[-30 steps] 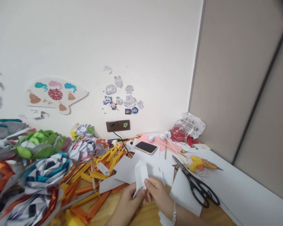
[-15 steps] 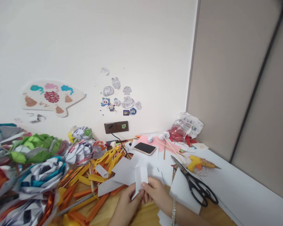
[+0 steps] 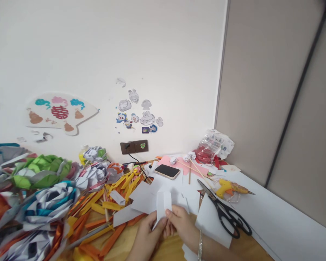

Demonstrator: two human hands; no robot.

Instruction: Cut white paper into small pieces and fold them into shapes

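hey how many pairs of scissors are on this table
1: black-handled scissors, lying right of the right hand. Others may be hidden under the white paper.

Both hands (image 3: pixel 181 222) pinch close together, thumbs (image 3: pixel 170 214) uppermost, fingers (image 3: pixel 168 229) curled, forearms (image 3: pixel 214 251) angled inward

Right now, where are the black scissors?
In the head view, the scissors lie on the right, beside the right hand and just below the yellow glue gun.

My left hand (image 3: pixel 149 232) and right hand (image 3: pixel 180 222) have moved the folded paper (image 3: pixel 166 200) a tiny bit toward the right edge of the table (image 3: pixel 171 249). Its top looks flatter than a second ago.
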